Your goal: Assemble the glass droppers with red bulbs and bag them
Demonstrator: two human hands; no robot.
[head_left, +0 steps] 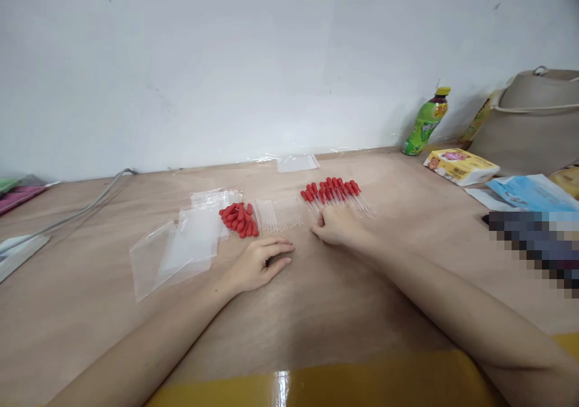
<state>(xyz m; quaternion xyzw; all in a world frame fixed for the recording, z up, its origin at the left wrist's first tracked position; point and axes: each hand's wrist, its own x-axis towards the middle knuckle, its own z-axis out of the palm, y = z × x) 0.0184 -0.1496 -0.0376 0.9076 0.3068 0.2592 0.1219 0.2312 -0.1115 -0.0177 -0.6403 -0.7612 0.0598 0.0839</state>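
My left hand [260,263] rests on the brown table with its fingers stretched out, holding nothing. Just beyond it lie a heap of loose red rubber bulbs [239,219] and a row of thin clear glass tubes [283,213]. My right hand [338,225] is closed, thumb and fingertips together, on the near end of a dropper at the left of a fanned row of red-bulbed droppers [335,190]. The fingers partly hide the droppers' glass stems. To the left of the bulbs, several clear zip bags [190,244] lie overlapping.
Another clear bag [297,163] lies near the wall. At the right stand a green drink bottle [426,123], a yellow tissue pack [461,166], a blue packet [534,192] and a beige bag [534,123]. A grey cable [90,205] crosses the left side. Yellow tape [235,389] edges the table.
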